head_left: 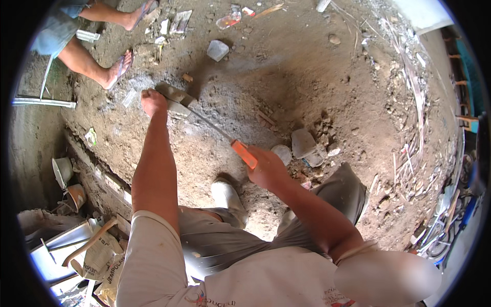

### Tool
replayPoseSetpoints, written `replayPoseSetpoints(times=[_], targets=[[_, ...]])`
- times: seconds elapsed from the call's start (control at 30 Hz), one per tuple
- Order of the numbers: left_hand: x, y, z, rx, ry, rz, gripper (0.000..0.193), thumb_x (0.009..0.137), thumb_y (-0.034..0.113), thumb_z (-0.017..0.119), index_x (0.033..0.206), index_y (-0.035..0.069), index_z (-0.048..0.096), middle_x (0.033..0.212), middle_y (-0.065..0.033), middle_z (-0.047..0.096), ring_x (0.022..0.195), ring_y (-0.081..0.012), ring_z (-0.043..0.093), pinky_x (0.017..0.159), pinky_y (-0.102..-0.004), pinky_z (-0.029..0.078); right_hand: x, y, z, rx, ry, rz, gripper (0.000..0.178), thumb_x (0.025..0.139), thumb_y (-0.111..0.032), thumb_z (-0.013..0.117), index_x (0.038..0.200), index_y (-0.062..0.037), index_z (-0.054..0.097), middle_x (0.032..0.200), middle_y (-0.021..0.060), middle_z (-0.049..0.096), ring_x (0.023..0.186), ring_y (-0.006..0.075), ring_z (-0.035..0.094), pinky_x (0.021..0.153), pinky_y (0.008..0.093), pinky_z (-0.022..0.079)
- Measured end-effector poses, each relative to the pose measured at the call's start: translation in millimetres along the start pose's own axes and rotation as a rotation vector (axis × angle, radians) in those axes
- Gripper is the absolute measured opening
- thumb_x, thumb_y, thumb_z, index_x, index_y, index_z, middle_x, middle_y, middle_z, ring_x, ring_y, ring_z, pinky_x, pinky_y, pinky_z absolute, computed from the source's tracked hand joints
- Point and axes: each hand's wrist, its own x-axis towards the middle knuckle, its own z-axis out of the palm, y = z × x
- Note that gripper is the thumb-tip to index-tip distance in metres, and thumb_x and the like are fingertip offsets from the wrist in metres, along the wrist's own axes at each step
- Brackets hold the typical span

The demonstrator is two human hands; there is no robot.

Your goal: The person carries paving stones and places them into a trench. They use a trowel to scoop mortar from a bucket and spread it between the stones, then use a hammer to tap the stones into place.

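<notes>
In my right hand (267,168), closed firmly, is the orange handle of a hand saw (212,124). Its long thin metal blade shows nearly edge-on and slants up and left across a grey block (180,96). My left hand (153,103) is closed at the left end of that block, close to the ground; its fingertips are partly hidden. Pale grey dust lies on the dirt around the block. A small brownish chunk (187,78) sits just beyond it. How deep the blade sits in the block I cannot make out.
Another person's sandalled feet (118,70) are at the far left. Stones and rubble (306,143) lie right of my boots (228,197). A wooden-handled tool (91,240) and paper sacks (99,258) fill the lower left. Cables and tools (444,230) line the right wall.
</notes>
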Motion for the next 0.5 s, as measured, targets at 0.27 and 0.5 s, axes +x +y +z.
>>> replayPoseSetpoints(times=[0.27, 0.5], targets=[[-4, 27, -24, -0.031, -0.015, -0.036, 0.036, 0.093, 0.03, 0.045, 0.101, -0.001, 0.061, 0.103, -0.0306, 0.062, 0.097, -0.0497, 0.057, 0.086, -0.0523, 0.044, -68, -6, -37, -0.145, -0.049, -0.112, 0.063, 0.078, -0.005, 0.063, 0.137, -0.0163, 0.047, 0.118, 0.0118, 0.062, 0.076, 0.0348, 0.065, 0.064, 0.0449, 0.053], [3, 16, -31, -0.011, -0.093, 0.181, 0.055, 0.094, 0.052, 0.048, 0.113, 0.002, 0.059, 0.13, -0.0278, 0.052, 0.119, -0.0433, 0.049, 0.095, -0.0531, 0.041, 2, -22, -5, -0.014, -0.086, 0.036, 0.044, 0.076, -0.007, 0.066, 0.118, -0.0067, 0.054, 0.088, 0.0203, 0.065, 0.08, 0.0429, 0.063, 0.066, 0.0506, 0.05]])
